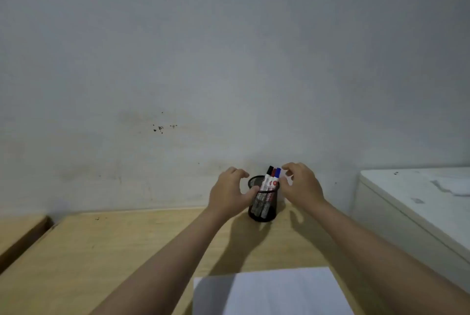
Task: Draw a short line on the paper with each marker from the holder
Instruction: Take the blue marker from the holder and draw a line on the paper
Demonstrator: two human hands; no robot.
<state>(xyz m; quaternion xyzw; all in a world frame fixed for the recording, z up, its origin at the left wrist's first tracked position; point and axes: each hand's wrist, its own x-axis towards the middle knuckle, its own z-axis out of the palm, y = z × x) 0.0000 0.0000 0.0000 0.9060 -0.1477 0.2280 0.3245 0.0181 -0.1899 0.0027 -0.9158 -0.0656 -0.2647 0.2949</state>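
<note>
A black mesh holder (264,209) stands at the far edge of the wooden table (114,251), against the wall. Three markers stick up out of it: a black-capped one (269,171), a red-capped one (274,172) and a blue-capped one (277,173). My left hand (229,194) curls around the holder's left side, thumb touching the rim, fingers apart. To the right of the marker caps hovers my right hand (301,186), fingers spread and curved, close to the blue cap but holding nothing. A white sheet of paper (274,291) lies at the near edge, below my arms.
A grey-white wall rises right behind the holder. A white cabinet or counter (417,202) stands to the right of the table. Another wooden surface (17,230) lies at the left, separated by a gap.
</note>
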